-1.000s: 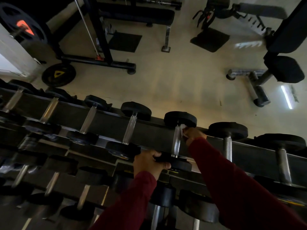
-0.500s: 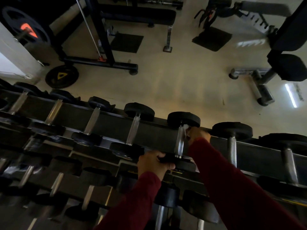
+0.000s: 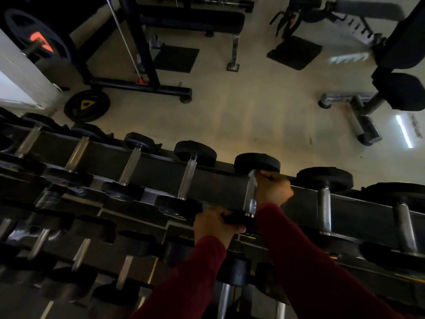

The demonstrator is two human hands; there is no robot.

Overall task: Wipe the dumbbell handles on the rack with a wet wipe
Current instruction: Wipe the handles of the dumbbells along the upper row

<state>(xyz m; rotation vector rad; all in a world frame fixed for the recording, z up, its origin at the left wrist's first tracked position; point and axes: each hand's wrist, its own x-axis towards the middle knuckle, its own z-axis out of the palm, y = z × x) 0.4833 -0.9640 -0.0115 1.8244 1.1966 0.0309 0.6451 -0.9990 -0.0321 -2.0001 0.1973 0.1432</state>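
A black dumbbell rack [image 3: 161, 173] runs across the view with several dumbbells on its top tier. My right hand [image 3: 272, 192] grips a white wet wipe [image 3: 252, 174] around the upper part of one chrome handle [image 3: 250, 201], just below that dumbbell's far head [image 3: 257, 162]. My left hand [image 3: 215, 225] holds the near black head of the same dumbbell. Both sleeves are dark red. More dumbbell handles [image 3: 188, 178] sit to the left, and another handle [image 3: 324, 206] to the right.
Lower tiers hold more dumbbells [image 3: 124, 271]. Beyond the rack lie a pale floor, a black bench frame [image 3: 161, 88], a weight plate [image 3: 87, 106] on the floor, and padded machines [image 3: 404, 90] at the right.
My right hand with the wipe has stayed near the top of the handle, shifting slightly. My left hand keeps hold of the near head. The view has drifted a little.
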